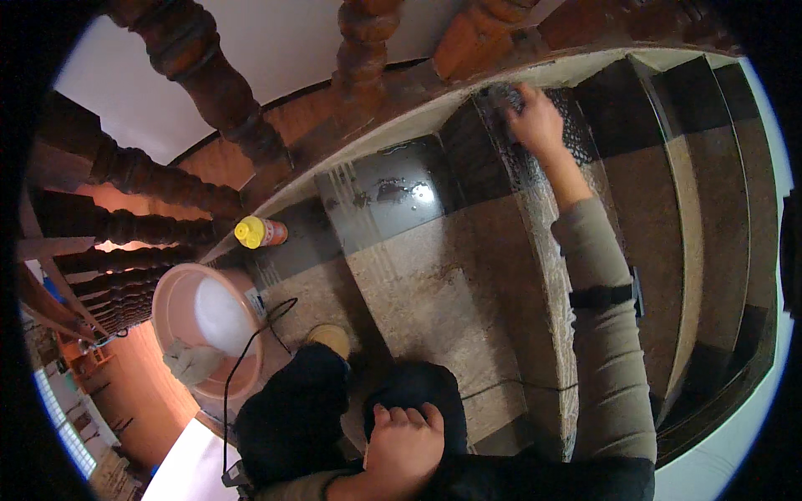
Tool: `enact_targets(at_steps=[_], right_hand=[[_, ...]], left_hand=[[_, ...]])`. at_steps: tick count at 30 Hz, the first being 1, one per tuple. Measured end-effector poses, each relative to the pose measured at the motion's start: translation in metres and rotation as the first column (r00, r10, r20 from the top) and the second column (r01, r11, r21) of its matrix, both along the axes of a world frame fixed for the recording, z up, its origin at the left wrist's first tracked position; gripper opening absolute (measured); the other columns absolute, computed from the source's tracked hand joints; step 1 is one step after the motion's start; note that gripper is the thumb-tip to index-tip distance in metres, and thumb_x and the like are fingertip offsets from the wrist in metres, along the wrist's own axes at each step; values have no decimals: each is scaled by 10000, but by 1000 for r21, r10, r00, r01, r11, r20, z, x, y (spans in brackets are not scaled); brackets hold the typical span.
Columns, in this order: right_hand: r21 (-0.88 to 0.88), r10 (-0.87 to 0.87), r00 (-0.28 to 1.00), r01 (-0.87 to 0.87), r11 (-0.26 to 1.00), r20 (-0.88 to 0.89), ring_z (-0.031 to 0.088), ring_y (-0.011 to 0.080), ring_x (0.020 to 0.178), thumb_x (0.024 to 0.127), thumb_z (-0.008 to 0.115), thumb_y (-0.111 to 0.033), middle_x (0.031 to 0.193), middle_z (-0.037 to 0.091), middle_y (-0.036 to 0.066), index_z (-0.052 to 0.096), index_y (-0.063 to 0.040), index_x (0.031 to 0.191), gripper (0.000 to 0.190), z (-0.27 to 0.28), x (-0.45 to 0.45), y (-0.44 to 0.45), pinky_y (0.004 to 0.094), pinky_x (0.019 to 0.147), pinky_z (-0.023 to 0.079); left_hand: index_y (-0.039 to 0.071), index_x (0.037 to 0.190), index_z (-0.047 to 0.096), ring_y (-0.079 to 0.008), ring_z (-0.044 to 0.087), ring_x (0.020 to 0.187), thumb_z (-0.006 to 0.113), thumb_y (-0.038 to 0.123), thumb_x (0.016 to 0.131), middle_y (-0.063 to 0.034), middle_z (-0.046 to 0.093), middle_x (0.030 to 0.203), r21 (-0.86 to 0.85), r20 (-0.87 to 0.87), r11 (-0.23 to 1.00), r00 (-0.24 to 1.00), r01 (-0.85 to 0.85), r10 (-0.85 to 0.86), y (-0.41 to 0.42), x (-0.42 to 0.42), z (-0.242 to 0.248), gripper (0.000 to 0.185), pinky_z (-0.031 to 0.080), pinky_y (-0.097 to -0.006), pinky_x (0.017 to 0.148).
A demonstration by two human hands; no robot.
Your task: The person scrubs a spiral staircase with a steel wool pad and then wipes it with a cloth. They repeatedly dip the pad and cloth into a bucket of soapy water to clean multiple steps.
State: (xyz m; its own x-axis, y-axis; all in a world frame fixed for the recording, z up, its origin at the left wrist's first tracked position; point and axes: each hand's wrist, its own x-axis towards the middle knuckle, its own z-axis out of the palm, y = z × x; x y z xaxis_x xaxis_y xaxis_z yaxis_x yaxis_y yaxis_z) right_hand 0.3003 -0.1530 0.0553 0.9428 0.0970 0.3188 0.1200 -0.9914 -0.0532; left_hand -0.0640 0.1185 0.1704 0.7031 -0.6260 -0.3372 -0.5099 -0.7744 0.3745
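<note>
My right hand (537,122) is stretched out to the far end of a stair tread (526,163) coated in wet white suds. Its fingers press on a dark, blurred item there, perhaps a brush or scrubber; its kind cannot be told. My left hand (404,441) rests on my knee, fingers curled over the dark trouser cloth. On a lower step stands a bottle with a yellow cap (250,232) and an orange body. A pink plastic bucket (164,294) beside it holds white foam, with a grey cloth (193,362) over its rim.
Turned wooden balusters (216,87) line the stair's far side. A puddle (401,191) shines on the dark tile of a nearer step. A black cable (233,369) runs past the bucket and my legs. More steps rise to the right. A yellowish shoe tip (330,339) shows by the bucket.
</note>
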Motion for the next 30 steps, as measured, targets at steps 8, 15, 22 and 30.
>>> enact_targets(at_steps=[8,15,22,30], right_hand=[[-38,-68,994,65,997,-83,564,358,1001,795,641,-323,1095,591,149,569,-121,1115,385,24,-6,-4,442,814,467],[-28,117,982,-122,992,-147,568,362,966,804,646,-321,1025,597,150,561,-110,1066,347,12,-4,-14,440,793,464],[-61,116,989,-122,991,-91,559,329,1000,727,694,-261,1021,574,126,575,-154,1036,348,9,1,-16,441,768,502],[-87,203,979,-199,976,32,569,346,956,771,643,-226,1057,574,121,592,-142,1067,311,22,-24,-5,429,785,488]], left_hand=[[83,982,654,-229,611,631,558,176,730,-88,609,654,55,-6,998,999,40,-39,0,1,2,285,499,-424,725],[82,973,656,-224,608,626,567,175,723,-86,607,640,18,9,1000,1000,1,-1,-5,-2,4,281,486,-408,680],[85,966,659,-217,600,611,570,172,720,-77,608,631,40,22,999,999,30,-31,-8,0,3,275,462,-401,630],[90,974,661,-219,584,594,568,171,726,-69,599,626,37,61,998,996,55,-58,-11,1,4,277,454,-393,623]])
